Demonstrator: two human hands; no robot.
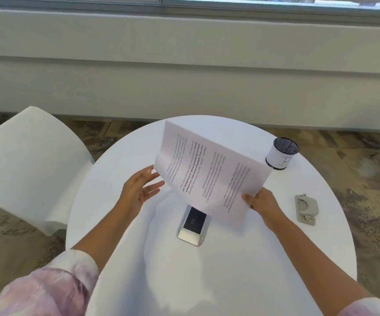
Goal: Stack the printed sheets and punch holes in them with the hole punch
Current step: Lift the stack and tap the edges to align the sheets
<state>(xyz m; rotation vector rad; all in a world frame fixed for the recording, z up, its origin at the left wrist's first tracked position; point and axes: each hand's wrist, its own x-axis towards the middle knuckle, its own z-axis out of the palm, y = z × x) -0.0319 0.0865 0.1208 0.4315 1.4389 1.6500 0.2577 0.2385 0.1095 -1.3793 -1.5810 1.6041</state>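
Observation:
The printed sheets (209,165), white with lines of black text, are lifted off the round white table (207,270) and tilted, near edge up. My right hand (263,205) pinches their near right corner. My left hand (140,188) is spread just left of the sheets' left edge, fingertips close to the paper, holding nothing. The grey hole punch (306,209) lies flat on the table to the right of my right hand, apart from the paper.
A silver and black box-shaped device (193,225) stands on the table under the sheets' near edge. A mesh pen cup with a white label (281,153) stands at the back right. A white chair (29,165) is left of the table.

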